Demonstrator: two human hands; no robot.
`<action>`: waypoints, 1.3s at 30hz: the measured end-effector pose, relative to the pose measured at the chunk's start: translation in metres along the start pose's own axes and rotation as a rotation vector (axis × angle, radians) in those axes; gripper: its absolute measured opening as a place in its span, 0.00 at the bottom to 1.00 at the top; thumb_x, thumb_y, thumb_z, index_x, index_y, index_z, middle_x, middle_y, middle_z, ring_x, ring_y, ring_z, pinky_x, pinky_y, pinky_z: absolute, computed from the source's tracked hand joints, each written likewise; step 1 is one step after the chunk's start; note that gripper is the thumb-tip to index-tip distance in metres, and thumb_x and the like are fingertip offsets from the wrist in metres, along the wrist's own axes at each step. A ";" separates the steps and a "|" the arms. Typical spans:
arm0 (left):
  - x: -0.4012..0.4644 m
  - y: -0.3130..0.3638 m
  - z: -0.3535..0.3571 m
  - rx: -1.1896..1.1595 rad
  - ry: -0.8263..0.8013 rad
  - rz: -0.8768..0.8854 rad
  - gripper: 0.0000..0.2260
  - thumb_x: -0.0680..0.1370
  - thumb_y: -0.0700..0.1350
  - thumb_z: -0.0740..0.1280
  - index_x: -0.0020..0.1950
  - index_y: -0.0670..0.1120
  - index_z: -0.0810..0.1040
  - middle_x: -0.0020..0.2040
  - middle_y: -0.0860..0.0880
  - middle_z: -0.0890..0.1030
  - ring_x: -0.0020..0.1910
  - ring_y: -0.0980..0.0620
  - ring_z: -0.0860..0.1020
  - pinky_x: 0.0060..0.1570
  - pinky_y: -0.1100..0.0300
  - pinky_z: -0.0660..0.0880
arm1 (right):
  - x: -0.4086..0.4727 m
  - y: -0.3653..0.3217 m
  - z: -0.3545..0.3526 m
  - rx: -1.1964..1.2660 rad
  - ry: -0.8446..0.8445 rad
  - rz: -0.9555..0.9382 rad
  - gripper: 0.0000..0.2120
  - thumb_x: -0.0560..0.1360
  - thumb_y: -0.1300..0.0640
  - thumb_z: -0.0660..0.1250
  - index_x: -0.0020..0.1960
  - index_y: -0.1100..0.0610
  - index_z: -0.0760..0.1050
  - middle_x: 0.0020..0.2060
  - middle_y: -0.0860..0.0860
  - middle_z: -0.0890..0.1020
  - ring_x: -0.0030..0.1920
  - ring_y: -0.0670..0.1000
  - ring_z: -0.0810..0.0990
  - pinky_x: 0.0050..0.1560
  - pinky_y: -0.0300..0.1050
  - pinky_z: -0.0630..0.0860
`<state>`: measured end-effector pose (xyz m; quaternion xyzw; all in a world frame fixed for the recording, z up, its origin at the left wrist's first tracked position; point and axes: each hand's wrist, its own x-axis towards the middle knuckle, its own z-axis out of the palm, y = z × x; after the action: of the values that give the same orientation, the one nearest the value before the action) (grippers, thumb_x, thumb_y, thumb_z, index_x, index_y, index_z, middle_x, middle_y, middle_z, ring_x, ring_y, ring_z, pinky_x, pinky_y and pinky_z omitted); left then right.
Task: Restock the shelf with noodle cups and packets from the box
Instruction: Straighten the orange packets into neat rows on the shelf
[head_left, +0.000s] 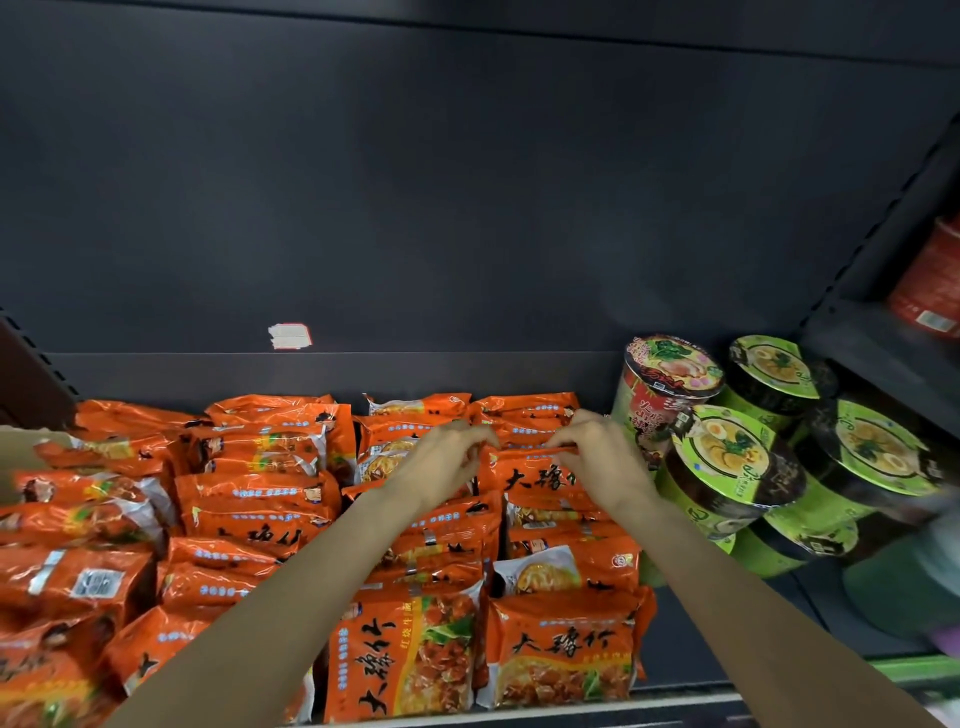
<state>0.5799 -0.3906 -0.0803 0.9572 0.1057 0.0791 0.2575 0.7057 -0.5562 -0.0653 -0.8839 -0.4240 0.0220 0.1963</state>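
Orange noodle packets (249, 499) fill the left and middle of a dark shelf (467, 371) in several rows. Both of my hands reach to the back of the right-hand rows. My right hand (597, 457) pinches the top edge of an upright orange packet (530, 478). My left hand (447, 462) has its fingers curled at that packet's left top corner, touching it. Green-lidded noodle cups (727, 457) and one red-patterned cup (665, 384) stand stacked at the right end of the shelf.
A corner of a cardboard box (21, 452) shows at the left edge. The shelf's dark back panel carries a small white sticker (289, 336). A red tub (930, 280) sits on the neighbouring shelf at the far right. Bare shelf floor (727, 639) lies in front of the cups.
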 end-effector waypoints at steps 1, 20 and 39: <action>-0.001 0.000 0.000 0.020 -0.020 -0.001 0.14 0.77 0.37 0.66 0.61 0.50 0.76 0.50 0.50 0.75 0.48 0.53 0.77 0.51 0.60 0.77 | 0.002 -0.001 0.001 -0.024 -0.018 -0.010 0.11 0.72 0.60 0.71 0.54 0.52 0.81 0.52 0.49 0.79 0.54 0.50 0.77 0.58 0.47 0.75; 0.001 0.030 0.019 0.290 -0.105 0.154 0.11 0.78 0.46 0.65 0.59 0.50 0.79 0.57 0.51 0.75 0.61 0.52 0.68 0.63 0.55 0.61 | -0.041 0.017 0.005 -0.028 -0.198 0.154 0.13 0.75 0.61 0.67 0.60 0.55 0.77 0.59 0.52 0.74 0.61 0.52 0.72 0.63 0.47 0.71; -0.020 0.012 0.009 0.039 0.051 -0.081 0.06 0.77 0.42 0.67 0.52 0.48 0.81 0.50 0.51 0.83 0.50 0.53 0.79 0.53 0.56 0.77 | -0.042 0.001 0.002 0.069 -0.016 0.278 0.14 0.77 0.66 0.62 0.60 0.55 0.77 0.53 0.53 0.81 0.44 0.48 0.80 0.41 0.34 0.78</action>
<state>0.5638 -0.4097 -0.0835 0.9546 0.1524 0.0910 0.2392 0.6798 -0.5879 -0.0725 -0.9267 -0.2978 0.0704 0.2182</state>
